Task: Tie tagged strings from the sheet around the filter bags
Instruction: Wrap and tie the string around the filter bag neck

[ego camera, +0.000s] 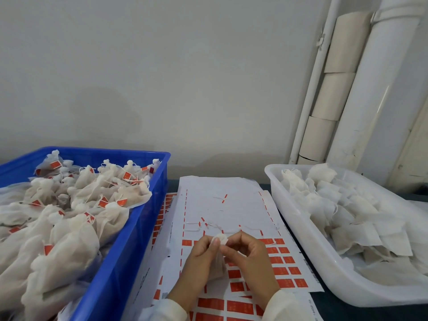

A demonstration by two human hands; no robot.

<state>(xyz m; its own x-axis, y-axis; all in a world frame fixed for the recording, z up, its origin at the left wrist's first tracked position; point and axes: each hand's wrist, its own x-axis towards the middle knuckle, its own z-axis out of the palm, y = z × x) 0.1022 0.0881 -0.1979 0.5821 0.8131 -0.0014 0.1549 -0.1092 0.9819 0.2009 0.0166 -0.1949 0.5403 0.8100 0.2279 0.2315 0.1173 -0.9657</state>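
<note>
A white filter bag (pixel 218 262) hangs between my hands above the sheet, its gathered neck (pixel 221 239) sticking up. My left hand (pixel 199 258) grips the neck with thumb and fingers. My right hand (pixel 249 256) pinches the same neck from the right, fingers curled. The white sheet (pixel 222 205) lies on the table under them, with rows of red tags (pixel 286 271) and a few loose white strings with red tags (pixel 203 222). Whether a string is in my fingers is hidden.
A blue crate (pixel 129 239) at the left is piled with tied bags bearing red tags. A white tray (pixel 308 246) at the right holds flat untied filter bags. White pipes and cardboard rolls (pixel 333 89) lean against the wall at the back right.
</note>
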